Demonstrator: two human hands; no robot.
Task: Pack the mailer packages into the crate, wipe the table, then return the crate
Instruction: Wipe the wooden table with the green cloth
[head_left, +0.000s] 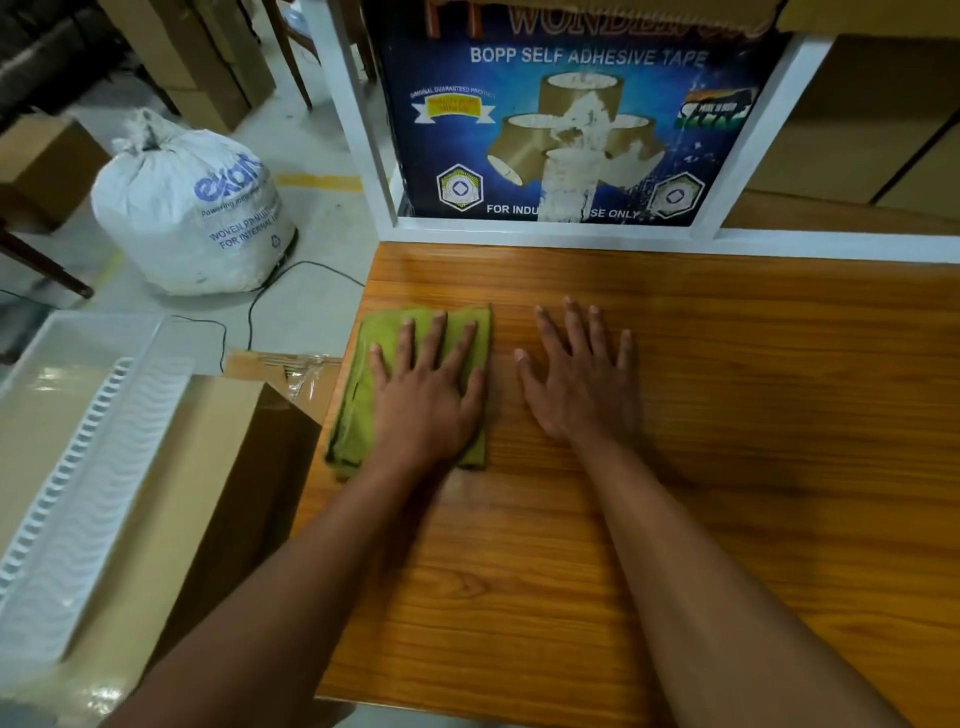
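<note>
flat on cloth (363, 395) — left hand (426, 400) (table (727, 467))

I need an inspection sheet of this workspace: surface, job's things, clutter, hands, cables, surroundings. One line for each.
Surface: wooden table, glossy, bare apart from the cloth and hands.
Job's things: green cloth folded, flat near the table's left edge; white crate left of the table on a cardboard box; no mailer packages seen.
Clutter: nothing seen.
Hands: left hand presses flat on the cloth; right hand flat on bare wood.
Cables: black cable on the floor.
Surroundings: white sack, blue tape carton in a white frame.
</note>
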